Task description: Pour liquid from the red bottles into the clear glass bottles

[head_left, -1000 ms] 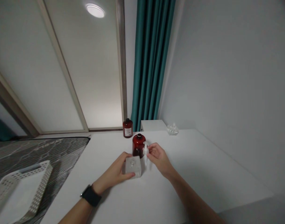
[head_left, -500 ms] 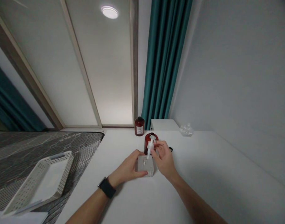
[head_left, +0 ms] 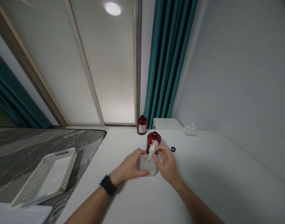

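My left hand (head_left: 134, 165) is wrapped round the side of a clear square bottle (head_left: 149, 168) standing on the white table. Between the thumb and fingers of my right hand (head_left: 166, 161) is a white pump head (head_left: 153, 148), tilted, with its lower end at the mouth of the clear bottle. Whether that end is inside the neck I cannot tell. Directly behind stands a dark red bottle (head_left: 153, 137) with an uncapped neck, partly hidden by the pump head. A small black ring (head_left: 173, 149) lies on the table right of it.
Another dark red bottle (head_left: 142, 125) with a label and black top stands at the table's far edge. A crumpled clear plastic thing (head_left: 190, 129) lies at the back right. Left of the table are a white perforated basket (head_left: 71, 169) and white paper (head_left: 21, 213).
My right hand has lowered the pump head towards the clear bottle's mouth. The black ring is now fully visible. My left hand keeps its hold, and the view has shifted slightly.
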{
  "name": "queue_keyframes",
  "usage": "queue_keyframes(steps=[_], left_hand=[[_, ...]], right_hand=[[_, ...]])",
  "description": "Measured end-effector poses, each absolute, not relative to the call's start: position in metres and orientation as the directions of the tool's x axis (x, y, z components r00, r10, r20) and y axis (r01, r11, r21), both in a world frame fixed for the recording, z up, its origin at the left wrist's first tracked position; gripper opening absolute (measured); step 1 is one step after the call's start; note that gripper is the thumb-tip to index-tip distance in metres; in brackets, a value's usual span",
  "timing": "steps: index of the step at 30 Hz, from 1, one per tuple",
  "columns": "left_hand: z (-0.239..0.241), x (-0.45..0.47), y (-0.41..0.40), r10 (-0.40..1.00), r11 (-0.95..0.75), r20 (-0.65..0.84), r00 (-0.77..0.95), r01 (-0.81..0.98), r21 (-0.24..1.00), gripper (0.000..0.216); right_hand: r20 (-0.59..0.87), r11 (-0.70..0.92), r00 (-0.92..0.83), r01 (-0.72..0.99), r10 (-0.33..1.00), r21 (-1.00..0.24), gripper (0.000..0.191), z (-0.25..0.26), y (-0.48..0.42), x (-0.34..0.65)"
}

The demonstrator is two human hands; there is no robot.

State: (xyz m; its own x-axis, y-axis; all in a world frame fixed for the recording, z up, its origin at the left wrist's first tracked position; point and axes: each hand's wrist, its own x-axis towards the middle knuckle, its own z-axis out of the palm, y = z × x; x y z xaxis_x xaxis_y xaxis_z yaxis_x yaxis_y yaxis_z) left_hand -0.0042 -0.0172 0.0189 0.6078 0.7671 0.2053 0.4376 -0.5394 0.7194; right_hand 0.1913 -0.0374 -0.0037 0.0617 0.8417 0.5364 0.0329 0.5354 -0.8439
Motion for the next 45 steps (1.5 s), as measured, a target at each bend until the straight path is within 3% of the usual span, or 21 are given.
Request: queue_keyframes(steps=[7,18,21,27,32,38,45], left_hand=[[0.022,-0.021,-0.010,0.737,-0.601,0.276,0.617,0.412,0.684,0.051],[0.021,-0.024,-0.008,0.733,-0.626,0.260,0.629,0.473,0.620,0.050],[0.021,-0.024,-0.007,0.733,-0.622,0.257,0.630,0.468,0.628,0.050],[0.020,-0.024,-0.007,0.728,-0.613,0.259,0.635,0.435,0.660,0.048],[0.020,-0.023,-0.007,0.737,-0.599,0.251,0.627,0.436,0.672,0.048],[0.022,-0.022,-0.010,0.761,-0.542,0.196,0.619,0.440,0.716,0.050],[0.026,-0.020,-0.011,0.773,-0.511,0.161,0.613,0.452,0.731,0.046]], right_hand=[[0.532,0.528,-0.018,0.158,0.847,-0.835,0.016,-0.012,-0.036,0.194],[0.495,0.517,-0.149,0.252,0.856,-0.818,0.022,-0.008,-0.037,0.196],[0.463,0.487,-0.156,0.218,0.873,-0.846,0.032,-0.009,-0.037,0.195],[0.409,0.444,-0.230,0.129,0.883,-0.887,0.070,-0.006,-0.038,0.192],[0.397,0.433,-0.232,0.134,0.888,-0.891,0.072,-0.005,-0.039,0.192],[0.394,0.435,-0.258,0.125,0.882,-0.892,0.061,-0.004,-0.039,0.195],[0.390,0.410,-0.215,0.054,0.895,-0.911,0.066,-0.005,-0.038,0.193]])
